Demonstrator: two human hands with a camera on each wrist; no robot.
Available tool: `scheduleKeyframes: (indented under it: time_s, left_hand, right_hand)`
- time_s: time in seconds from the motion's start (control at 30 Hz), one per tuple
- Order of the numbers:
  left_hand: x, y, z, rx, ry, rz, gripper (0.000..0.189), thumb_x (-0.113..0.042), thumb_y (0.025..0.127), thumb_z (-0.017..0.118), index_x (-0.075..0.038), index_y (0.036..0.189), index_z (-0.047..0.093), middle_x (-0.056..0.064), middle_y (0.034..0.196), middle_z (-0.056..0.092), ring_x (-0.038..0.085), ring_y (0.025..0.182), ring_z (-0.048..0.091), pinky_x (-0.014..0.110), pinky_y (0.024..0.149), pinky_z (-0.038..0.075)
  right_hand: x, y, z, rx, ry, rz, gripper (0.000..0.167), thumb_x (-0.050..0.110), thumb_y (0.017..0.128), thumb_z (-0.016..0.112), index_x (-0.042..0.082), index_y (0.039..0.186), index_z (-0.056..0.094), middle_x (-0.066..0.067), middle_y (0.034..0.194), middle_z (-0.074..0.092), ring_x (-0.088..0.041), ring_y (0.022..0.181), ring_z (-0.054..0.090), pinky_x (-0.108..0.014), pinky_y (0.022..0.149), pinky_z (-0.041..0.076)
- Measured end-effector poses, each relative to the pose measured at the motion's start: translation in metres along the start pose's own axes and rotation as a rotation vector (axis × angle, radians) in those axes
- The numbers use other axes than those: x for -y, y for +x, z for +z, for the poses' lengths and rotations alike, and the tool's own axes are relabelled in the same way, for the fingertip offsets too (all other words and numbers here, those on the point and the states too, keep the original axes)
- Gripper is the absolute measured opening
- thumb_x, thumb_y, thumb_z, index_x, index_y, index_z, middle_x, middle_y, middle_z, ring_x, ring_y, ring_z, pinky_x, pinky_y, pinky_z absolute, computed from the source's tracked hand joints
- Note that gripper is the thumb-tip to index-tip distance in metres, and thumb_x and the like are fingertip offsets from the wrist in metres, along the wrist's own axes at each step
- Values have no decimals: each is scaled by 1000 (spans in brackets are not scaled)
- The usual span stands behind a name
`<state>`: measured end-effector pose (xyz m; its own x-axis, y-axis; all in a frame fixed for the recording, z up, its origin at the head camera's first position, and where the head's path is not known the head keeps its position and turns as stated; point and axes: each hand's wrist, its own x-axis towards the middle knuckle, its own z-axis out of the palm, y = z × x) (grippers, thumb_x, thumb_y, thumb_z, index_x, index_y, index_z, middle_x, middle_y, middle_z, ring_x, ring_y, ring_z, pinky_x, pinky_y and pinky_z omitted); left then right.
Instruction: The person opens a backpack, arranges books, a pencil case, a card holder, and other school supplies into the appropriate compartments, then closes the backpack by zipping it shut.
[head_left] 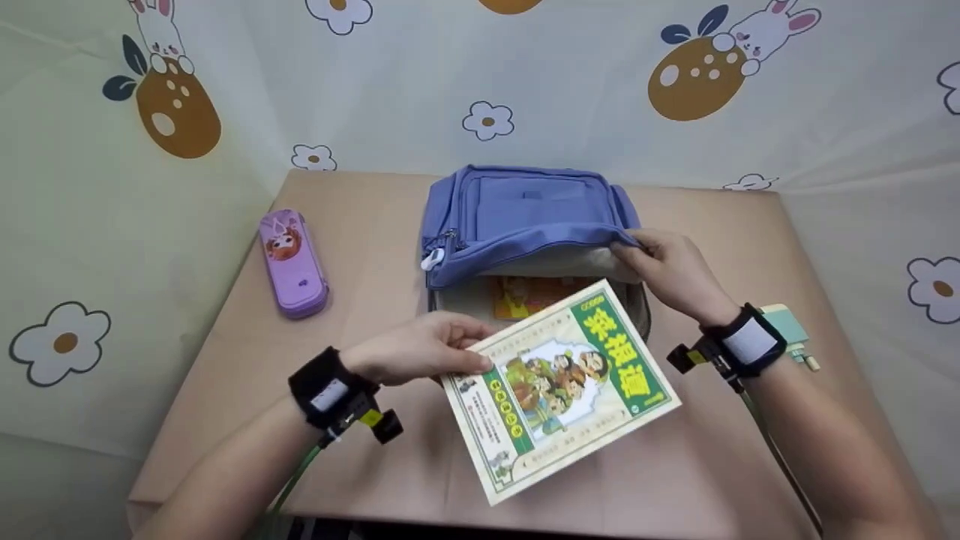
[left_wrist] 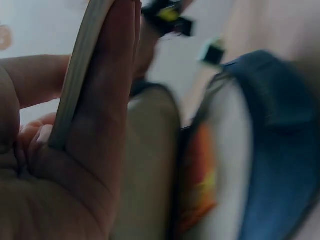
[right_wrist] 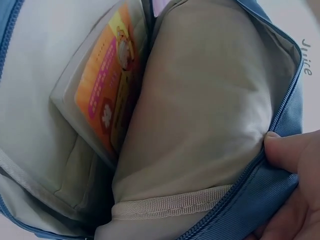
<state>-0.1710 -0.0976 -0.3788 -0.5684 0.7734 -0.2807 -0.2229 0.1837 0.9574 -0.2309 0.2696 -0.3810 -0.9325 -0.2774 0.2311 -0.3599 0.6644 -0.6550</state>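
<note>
Plainly, white rabbit-print sheeting (head_left: 570, 90) borders a tan tabletop (head_left: 364, 240), where the left hand (head_left: 420, 349) grips a rectangular cream-and-green book (head_left: 562, 390) and the right hand (head_left: 675, 274) a blue fabric backpack (head_left: 532, 206).

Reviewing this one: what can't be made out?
- Small print on the held book: too small, head view.
- Part of the orange item: behind the held book, head view.
- Mint-green item: partly behind the right wristband, head view.
- Backpack: blurred, left wrist view.
</note>
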Motion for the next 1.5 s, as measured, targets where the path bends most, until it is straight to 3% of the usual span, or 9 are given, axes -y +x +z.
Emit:
scheduleKeyframes:
  time_s: [0.1,0.3,0.5,0.67,0.8,0.93,1.07,1.17,1.5]
  left_hand:
    - [21,13,2,-46,-77,-64,41,-4,97,66,6,136,57,20,107,74,21,83,75,29,71,61]
    - [48,29,-9,-234,-286,-138,45,-1,100,60,13,141,48,22,109,73,23,88,75,32,80,60]
    - [57,43,-13,-394,-446,-116,42,-1,102,55,15,140,44,22,109,71,26,91,74,34,84,59]
    - [58,56,-15,-482,-508,-110,45,-4,104,55,13,143,41,22,110,70,24,90,73,35,85,59]
    - [53,60,-15,-471,-634,-110,46,-6,105,54,11,145,39,26,123,65,29,102,72,35,91,57]
    - [45,53,-12,-397,-754,-128,43,1,103,49,14,143,39,30,135,55,36,114,67,35,96,54]
    - [39,42,-10,-291,-745,-181,48,7,101,44,10,148,34,33,137,52,43,117,64,39,97,53]
    - [38,40,-10,-258,-709,-197,47,8,103,42,9,149,32,34,135,54,43,116,65,39,97,53]
    - [38,69,-2,-420,-842,-141,41,5,107,39,16,146,35,35,131,58,39,120,63,32,96,54]
  right_hand:
    - [1,2,0,-4,-7,-16,34,36,105,59,11,82,61,0,67,40,-16,56,36,-30,52,29]
    - [3,2,-1,1,2,-11,33,36,104,60,12,82,62,1,67,41,-14,56,36,-29,51,28]
    - [8,3,-3,11,11,-21,35,36,104,60,13,78,56,2,66,37,-14,55,33,-30,50,27]
    - [8,3,-2,13,11,-8,36,37,104,60,12,79,57,2,67,38,-14,55,33,-30,50,27]
    - [6,2,-1,15,13,-1,38,38,104,60,11,78,56,2,66,37,-14,56,33,-30,50,26]
    - [6,1,-1,13,13,2,39,39,104,60,12,76,54,2,66,37,-14,56,32,-31,51,26]
    - [6,1,-1,15,14,7,38,39,103,61,12,78,56,2,66,39,-14,56,32,-31,51,26]
    - [6,1,-2,20,11,13,35,39,103,61,12,81,60,2,67,40,-14,56,33,-30,51,26]
    - [8,-1,0,20,25,11,33,38,103,61,13,82,61,2,67,38,-14,57,32,-31,51,27]
